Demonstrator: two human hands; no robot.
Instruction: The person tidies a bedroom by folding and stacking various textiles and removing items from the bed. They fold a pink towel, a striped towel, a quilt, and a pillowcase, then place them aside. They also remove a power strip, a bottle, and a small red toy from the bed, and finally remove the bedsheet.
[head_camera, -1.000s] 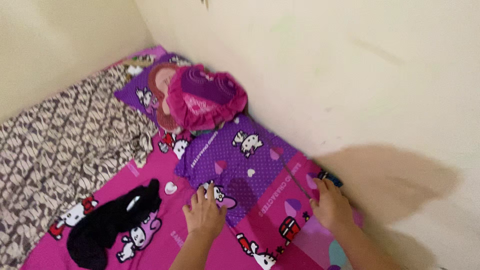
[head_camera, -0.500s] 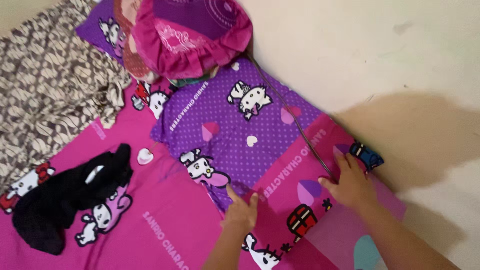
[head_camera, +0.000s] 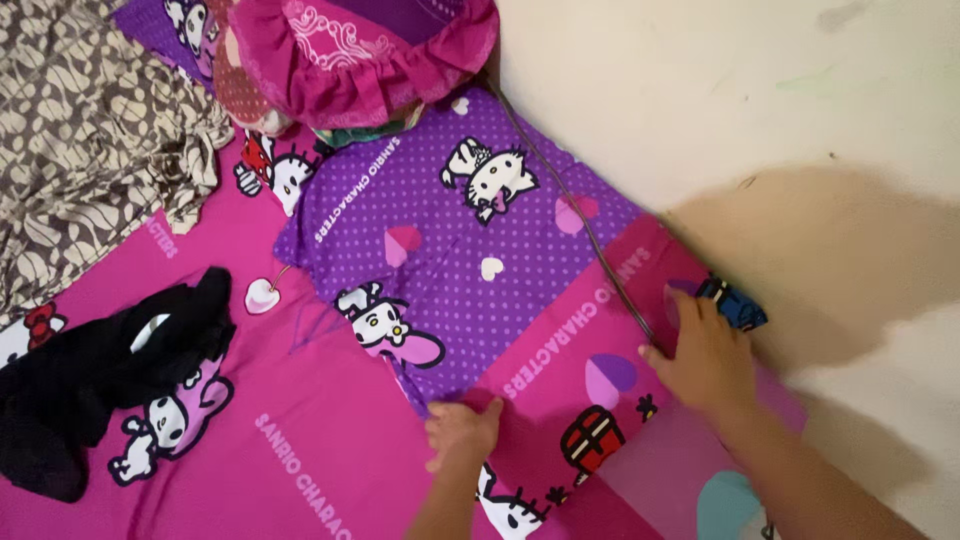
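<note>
While the head camera looks down on a pink cartoon-print bedsheet (head_camera: 300, 470), the left hand (head_camera: 462, 432) pinches the lower corner of a purple polka-dot pillowcase (head_camera: 450, 270), fingers closed on the fabric. That pillowcase lies flat on the sheet, its far edge running along the cream wall (head_camera: 780, 120). The right hand (head_camera: 705, 355) presses down on the pillowcase's pink end near the wall, fingers curled over the fabric edge, just beside a small blue object (head_camera: 740, 305). A black garment (head_camera: 90, 380) lies well apart at left, a frilled pink pillow (head_camera: 360, 60) above, and a brown patterned blanket (head_camera: 80, 150) at the upper left.
</note>
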